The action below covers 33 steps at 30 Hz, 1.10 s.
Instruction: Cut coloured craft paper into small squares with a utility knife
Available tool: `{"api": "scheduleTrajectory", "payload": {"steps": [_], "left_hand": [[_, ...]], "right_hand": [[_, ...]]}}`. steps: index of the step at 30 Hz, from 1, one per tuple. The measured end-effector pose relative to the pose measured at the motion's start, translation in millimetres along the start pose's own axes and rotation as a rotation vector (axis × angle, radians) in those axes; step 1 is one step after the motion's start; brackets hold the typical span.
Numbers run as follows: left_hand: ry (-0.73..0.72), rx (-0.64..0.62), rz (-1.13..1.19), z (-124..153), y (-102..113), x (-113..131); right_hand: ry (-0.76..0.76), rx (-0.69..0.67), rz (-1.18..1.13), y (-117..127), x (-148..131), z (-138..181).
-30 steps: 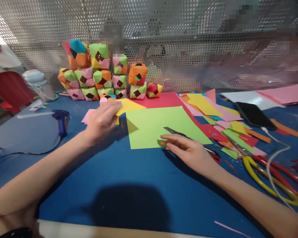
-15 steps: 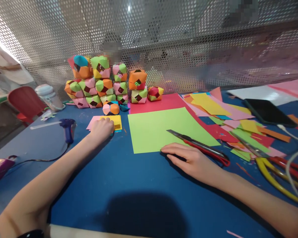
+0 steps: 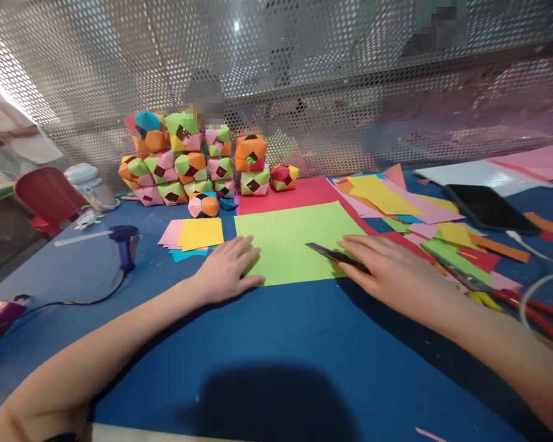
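A sheet of light green paper [image 3: 286, 245] lies on the blue table in front of me. My left hand [image 3: 228, 267] rests on its left edge, fingers spread, holding nothing. Over the sheet's right part, my right hand [image 3: 378, 264] has its thumb and fingers around a utility knife [image 3: 334, 253]. The knife's blade points left, and my palm hides its rear end. Left of the sheet is a small stack of cut paper squares, with a yellow square [image 3: 201, 234] on top.
Folded paper cubes [image 3: 191, 164] are stacked at the back. A glue gun [image 3: 125, 245] and a lidded cup [image 3: 90, 184] stand left. Paper scraps [image 3: 461, 236], scissors [image 3: 488, 294] and a phone [image 3: 491, 209] lie right. Red paper [image 3: 304, 193] extends behind the green sheet.
My left hand has moved right from the paper squares to the green sheet's left edge. My right hand has moved up and right onto the utility knife.
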<state>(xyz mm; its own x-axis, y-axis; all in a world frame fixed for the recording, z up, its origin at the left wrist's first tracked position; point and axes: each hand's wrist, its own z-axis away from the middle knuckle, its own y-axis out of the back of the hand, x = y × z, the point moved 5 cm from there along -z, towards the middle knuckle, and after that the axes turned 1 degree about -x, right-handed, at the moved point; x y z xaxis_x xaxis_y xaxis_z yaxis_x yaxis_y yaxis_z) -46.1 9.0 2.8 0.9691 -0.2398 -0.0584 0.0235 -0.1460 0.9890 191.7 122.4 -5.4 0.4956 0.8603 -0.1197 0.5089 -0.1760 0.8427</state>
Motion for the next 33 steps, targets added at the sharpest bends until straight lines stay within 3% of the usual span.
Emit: {"api": "scheduleTrajectory", "payload": {"steps": [3, 5, 12, 16, 19, 23, 27, 33], "left_hand": [[-0.082, -0.056, 0.031, 2.6, -11.9, 11.9], [-0.1, -0.03, 0.037, 3.0, -13.3, 12.3], [-0.176, 0.141, 0.028, 0.1, -9.5, 9.2], [-0.197, 0.173, 0.022, -1.5, -7.4, 10.4], [-0.199, 0.189, 0.006, -2.9, -6.0, 10.5], [-0.206, 0.265, -0.005, -0.7, -4.8, 10.2], [-0.205, 0.34, 0.113, 7.8, -1.6, 10.7], [-0.014, 0.445, 0.402, 15.6, 12.4, 0.4]], "right_hand": [[-0.052, -0.192, 0.096, -11.1, 16.6, 5.5], [-0.051, -0.241, 0.092, -15.0, 16.9, 7.5], [-0.067, -0.196, 0.031, -5.4, 11.9, -5.3], [-0.276, -0.122, 0.199, 11.7, 42.7, -10.3], [-0.417, -0.146, 0.287, 18.7, 71.4, -7.7], [-0.491, -0.181, 0.299, 16.6, 92.2, -5.6], [-0.36, -0.214, 0.204, 5.6, 74.3, -14.3], [0.105, -0.35, -0.162, -7.0, -7.5, -13.7]]}}
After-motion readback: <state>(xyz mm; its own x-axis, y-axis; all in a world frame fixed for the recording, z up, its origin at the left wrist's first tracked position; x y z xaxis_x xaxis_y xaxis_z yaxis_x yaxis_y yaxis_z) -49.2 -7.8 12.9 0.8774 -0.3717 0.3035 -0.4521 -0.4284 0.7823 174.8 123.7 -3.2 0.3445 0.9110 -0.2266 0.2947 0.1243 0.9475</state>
